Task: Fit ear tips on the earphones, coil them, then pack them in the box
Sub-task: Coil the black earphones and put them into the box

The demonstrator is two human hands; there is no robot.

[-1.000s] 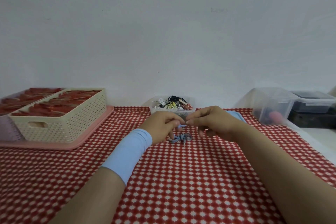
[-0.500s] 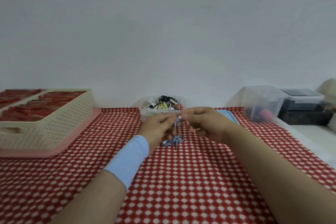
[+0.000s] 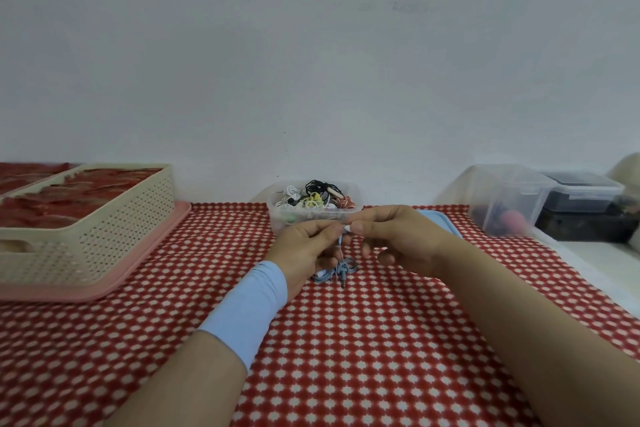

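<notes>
My left hand and my right hand meet above the middle of the table. Between their fingertips they pinch one bud of a blue earphone, and a small white ear tip shows at the right thumb. The blue cable hangs down from the pinch in a loose bundle, its jack plug pointing down just above the cloth. Behind the hands stands a clear box holding several tangled earphones in black, white, yellow and orange.
A cream perforated basket with red packets sits on a pink tray at the left. A blue lid lies behind my right hand. Clear and dark plastic containers stand at the right, past the red checked cloth.
Both hands have lifted a little with the earphone, so the cable bundle now hangs off the cloth. The view has drifted right.
</notes>
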